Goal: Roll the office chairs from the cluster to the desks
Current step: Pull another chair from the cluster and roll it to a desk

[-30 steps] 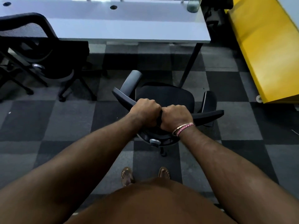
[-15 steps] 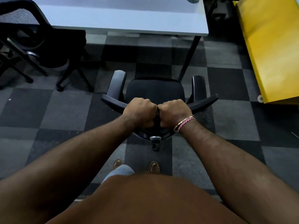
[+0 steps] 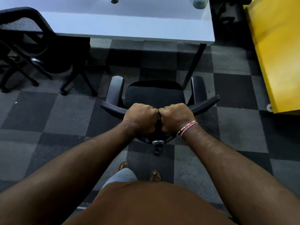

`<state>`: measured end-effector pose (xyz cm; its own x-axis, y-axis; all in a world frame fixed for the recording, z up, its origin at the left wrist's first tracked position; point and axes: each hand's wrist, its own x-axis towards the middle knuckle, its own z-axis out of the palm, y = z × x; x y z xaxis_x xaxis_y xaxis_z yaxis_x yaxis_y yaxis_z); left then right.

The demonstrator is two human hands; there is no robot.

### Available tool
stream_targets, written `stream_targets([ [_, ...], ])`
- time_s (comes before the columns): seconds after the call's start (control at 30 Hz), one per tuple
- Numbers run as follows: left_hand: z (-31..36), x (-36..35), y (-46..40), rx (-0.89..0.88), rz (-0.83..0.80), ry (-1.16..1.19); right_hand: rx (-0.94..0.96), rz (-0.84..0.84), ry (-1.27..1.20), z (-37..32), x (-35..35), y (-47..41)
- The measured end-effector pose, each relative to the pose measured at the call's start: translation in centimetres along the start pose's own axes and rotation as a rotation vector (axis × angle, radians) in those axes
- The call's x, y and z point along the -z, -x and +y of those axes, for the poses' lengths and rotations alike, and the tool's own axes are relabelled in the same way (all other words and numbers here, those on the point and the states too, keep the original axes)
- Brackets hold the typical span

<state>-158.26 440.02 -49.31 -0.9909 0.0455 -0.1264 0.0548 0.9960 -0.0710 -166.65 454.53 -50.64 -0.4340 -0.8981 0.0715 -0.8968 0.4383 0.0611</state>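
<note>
A black office chair (image 3: pixel 155 95) with two armrests stands on the checkered carpet, facing the white desk (image 3: pixel 129 23) just ahead. My left hand (image 3: pixel 141 117) and my right hand (image 3: pixel 176 116) sit side by side, both gripping the top edge of the chair's backrest. The seat's front edge is a short way from the desk's near edge, beside the desk's dark slanted leg (image 3: pixel 194 62). The chair's base is mostly hidden; one caster (image 3: pixel 157 151) shows below the backrest.
A second black mesh-back chair (image 3: pixel 32 46) stands at the desk to the left. A yellow panel (image 3: pixel 276 54) runs along the right side. A glass jar (image 3: pixel 199 2) sits on the desk's far right. My feet are on the carpet behind the chair.
The chair has swung from angled to square with the desk. Both hands kept their grip on the backrest.
</note>
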Motion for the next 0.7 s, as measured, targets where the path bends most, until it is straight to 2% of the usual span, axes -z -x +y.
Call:
stream_targets([
  [0.33,-7.2,0.2,-6.9,0.018,0.041,-0.023,-0.085,0.014,0.053,2.7,-0.4,-9.3],
  [0.7,-18.6,0.7,-12.0,-0.174,0.026,-0.073,-0.283,0.024,0.018,1.0,-2.0,-19.7],
])
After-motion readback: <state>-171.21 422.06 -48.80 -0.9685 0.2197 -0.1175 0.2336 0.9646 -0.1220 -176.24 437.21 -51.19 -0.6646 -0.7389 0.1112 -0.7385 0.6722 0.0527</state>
